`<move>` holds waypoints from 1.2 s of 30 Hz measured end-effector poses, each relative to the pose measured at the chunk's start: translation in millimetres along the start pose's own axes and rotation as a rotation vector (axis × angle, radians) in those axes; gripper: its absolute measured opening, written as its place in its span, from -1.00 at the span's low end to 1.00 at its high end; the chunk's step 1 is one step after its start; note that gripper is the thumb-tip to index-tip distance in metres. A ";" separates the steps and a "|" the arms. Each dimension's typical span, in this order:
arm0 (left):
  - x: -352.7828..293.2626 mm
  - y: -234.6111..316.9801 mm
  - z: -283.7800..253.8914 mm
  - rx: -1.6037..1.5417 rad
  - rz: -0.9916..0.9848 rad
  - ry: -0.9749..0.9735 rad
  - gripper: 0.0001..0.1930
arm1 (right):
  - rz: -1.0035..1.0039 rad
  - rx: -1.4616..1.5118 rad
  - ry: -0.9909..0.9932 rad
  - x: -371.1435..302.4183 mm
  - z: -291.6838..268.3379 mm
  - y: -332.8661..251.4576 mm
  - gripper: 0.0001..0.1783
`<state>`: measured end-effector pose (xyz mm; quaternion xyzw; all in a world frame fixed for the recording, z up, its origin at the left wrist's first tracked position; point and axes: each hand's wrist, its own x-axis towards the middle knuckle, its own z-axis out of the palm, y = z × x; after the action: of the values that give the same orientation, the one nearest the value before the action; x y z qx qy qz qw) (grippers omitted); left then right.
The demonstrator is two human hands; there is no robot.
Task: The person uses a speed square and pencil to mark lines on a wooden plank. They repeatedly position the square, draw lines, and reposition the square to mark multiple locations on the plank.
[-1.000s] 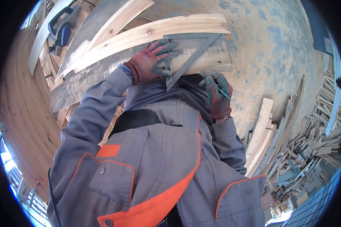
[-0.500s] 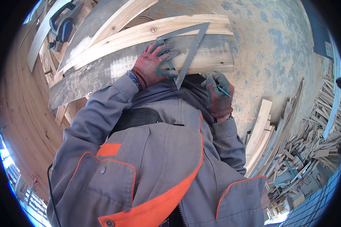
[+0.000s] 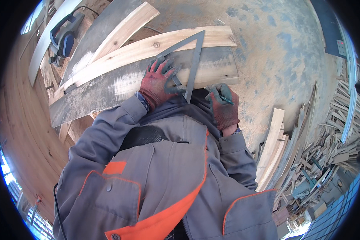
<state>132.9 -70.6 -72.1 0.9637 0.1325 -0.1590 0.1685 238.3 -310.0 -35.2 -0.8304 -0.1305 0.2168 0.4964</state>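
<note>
My left hand (image 3: 159, 81), in a red and dark grey work glove, lies with fingers spread on a grey metal triangle square (image 3: 195, 66). Its thumb reaches across the square's near corner. The square rests across a dark-faced board (image 3: 94, 95) and a pale plank (image 3: 122, 55) beside it. To the right, close to the board's near edge, my right hand (image 3: 224, 107) is closed around a thin green pencil (image 3: 227, 100). The pencil's tip is too small to make out clearly.
A blue and black power planer (image 3: 64, 40) stands at the upper left. Another plank (image 3: 126, 30) lies slanted beyond the boards. Sawdust covers the floor (image 3: 268, 60). Upright planks (image 3: 270, 136) and a heap of offcuts (image 3: 328, 152) are on the right.
The view has shifted slightly. On the boards, the triangle square has turned a little anticlockwise under my left hand. The pencil in my right hand lies at a flatter angle.
</note>
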 end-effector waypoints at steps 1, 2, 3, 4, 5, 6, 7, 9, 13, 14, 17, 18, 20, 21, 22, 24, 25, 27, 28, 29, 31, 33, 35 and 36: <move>2.3 3.1 0.1 -0.016 -0.016 -0.026 -0.03 | -0.002 -0.034 0.004 1.1 0.2 0.7 -0.85; 4.2 6.4 0.9 -0.027 -0.001 -0.026 -0.03 | -0.005 -0.068 0.008 2.4 0.9 1.8 -0.85; 6.2 10.1 1.7 -0.038 0.013 -0.026 -0.02 | 0.059 0.035 -0.030 2.1 -0.5 2.4 -0.84; 8.2 14.0 3.0 -0.042 0.018 -0.030 -0.02 | 0.098 0.020 -0.036 3.4 -0.4 3.2 -0.84; 11.0 19.3 4.7 -0.049 0.009 -0.034 -0.02 | 0.115 0.018 -0.041 4.7 -0.5 3.8 -0.84; 13.9 23.5 5.9 -0.051 0.004 -0.033 -0.02 | 0.132 0.016 -0.047 6.8 -0.4 4.3 -0.84; 16.7 26.8 6.7 -0.053 -0.005 -0.029 -0.03 | 0.163 0.043 -0.049 8.5 0.8 4.3 -0.84; 22.0 31.2 6.1 -0.073 -0.019 -0.036 -0.02 | 0.113 -0.004 -0.052 14.8 2.4 4.4 -0.83; 30.8 35.8 0.4 -0.011 -0.018 -0.061 0.01 | 0.226 0.064 -0.113 23.4 -6.6 4.0 -0.82; 31.8 36.3 -0.8 0.001 -0.027 -0.079 0.02 | 0.239 0.142 -0.113 25.4 -7.5 3.9 -0.82; 31.6 40.7 -3.4 0.032 -0.058 -0.093 0.02 | 0.272 0.285 -0.130 30.6 -10.5 5.3 -0.84; 30.6 41.9 -3.6 0.041 -0.069 -0.092 0.02 | 0.281 0.271 -0.142 32.1 -11.2 6.2 -0.85; 28.6 42.7 -3.5 0.006 -0.088 -0.061 0.02 | 0.291 0.244 -0.158 33.5 -11.7 9.1 -0.86; 27.8 43.0 -2.8 -0.007 -0.098 -0.035 0.01 | 0.292 0.230 -0.163 33.3 -11.9 11.2 -0.87; 27.2 42.6 -2.3 -0.007 -0.094 -0.026 0.01 | 0.293 0.216 -0.167 33.3 -11.8 13.5 -0.87; 26.9 41.7 -0.8 0.000 -0.093 0.004 0.01 | 0.278 0.181 -0.154 33.8 -10.1 19.1 -0.86; 27.0 40.9 -0.3 -0.005 -0.085 0.023 0.01 | 0.270 0.164 -0.148 33.9 -8.7 21.7 -0.86; 26.9 39.8 0.2 -0.023 -0.082 0.041 0.02 | 0.221 0.108 -0.131 34.3 -5.6 25.6 -0.90; 27.1 39.5 -0.1 -0.016 -0.079 0.049 0.02 | 0.196 0.080 -0.122 34.8 -4.4 26.3 -0.91; 26.5 39.7 -0.6 -0.014 -0.082 0.052 0.02 | 0.198 0.065 -0.137 34.9 -4.4 25.9 -0.90; 26.3 40.0 -3.3 -0.007 -0.089 0.036 0.02 | 0.203 0.035 -0.167 35.0 -5.7 20.7 -0.84; 27.0 40.1 -7.8 -0.001 -0.106 -0.014 0.03 | 0.166 -0.040 -0.153 34.5 -6.9 9.4 -0.84; 29.4 40.4 -12.9 0.016 -0.074 -0.036 0.04 | 0.121 -0.133 -0.150 34.1 -9.9 -6.4 -0.84; 31.3 39.4 -15.6 0.024 -0.066 -0.055 0.04 | 0.096 -0.190 -0.153 33.4 -11.6 -15.4 -0.84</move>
<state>177.8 -94.3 -58.1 0.9561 0.1574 -0.1926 0.1551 273.1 -297.1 -24.5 -0.8598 -0.1482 0.2899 0.3933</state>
